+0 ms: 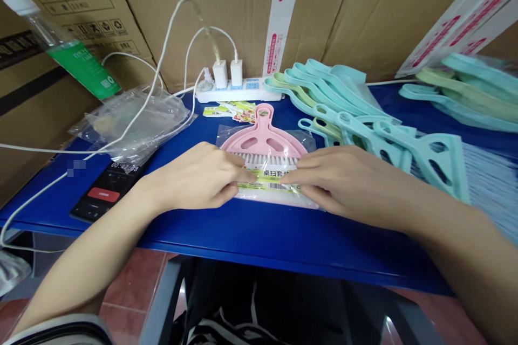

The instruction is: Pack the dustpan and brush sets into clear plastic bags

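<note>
Head view: looked down at a blue bench [226, 237] with two bare hands working near the middle.
Pink set: a pink dustpan-and-brush set [267, 160] lay flat on the bench in front of the person, handle pointing away, white bristles showing, all inside a clear wrapper [309, 143].
Label: a printed card [269, 173] in yellow and white sat across the lower part of it, barcode and all, partly under the fingers.
Left hand: the left hand [206, 172] was palm down over the set's left side, index finger reaching onto the card. Honestly couldn't tell if that grip was pinching the plastic or just pressing.
Right hand: the right hand [335, 175] pretty much mirrored it on the other side, fingertips on the card. Same deal, couldn't tell whether its grip was clenched on anything.
Teal pile: teal and green dustpans [335, 86] were stacked beyond the right hand, with teal brushes [441, 161] just in front of them.
Back edge: a white power strip [246, 91] with two chargers plugged in, printed slips [232, 110] just in front, cardboard [226, 11] behind.
Left side: crumpled clear bags [149, 113], a tilted green-labelled bottle [81, 64], and a black phone [103, 188] near the left forearm.
</note>
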